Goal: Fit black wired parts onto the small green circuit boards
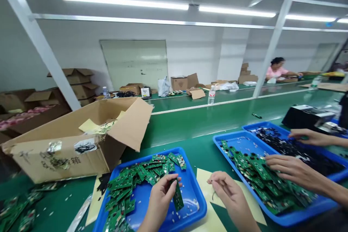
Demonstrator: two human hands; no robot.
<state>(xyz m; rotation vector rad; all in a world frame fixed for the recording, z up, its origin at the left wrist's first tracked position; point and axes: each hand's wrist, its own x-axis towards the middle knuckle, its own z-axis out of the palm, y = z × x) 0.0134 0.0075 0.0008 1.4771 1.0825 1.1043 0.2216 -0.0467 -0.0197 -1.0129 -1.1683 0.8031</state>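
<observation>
My left hand [161, 196] pinches a green circuit board [177, 195] upright over a blue tray [190, 203] that holds several more green boards [136, 181]. My right hand [227, 191] is beside it over a yellowish sheet [204, 183], fingers pinched on a small thin piece I cannot make out. At the right, another person's two hands [290, 168] reach into a second blue tray [239, 143] of green boards and a third blue tray [272, 127] of black parts.
An open cardboard box [70, 141] lies tipped at the left on the green bench [195, 123]. Loose green boards [19, 210] lie at the bottom left. A water bottle [211, 95], boxes and a seated person in pink [277, 69] are across the far line.
</observation>
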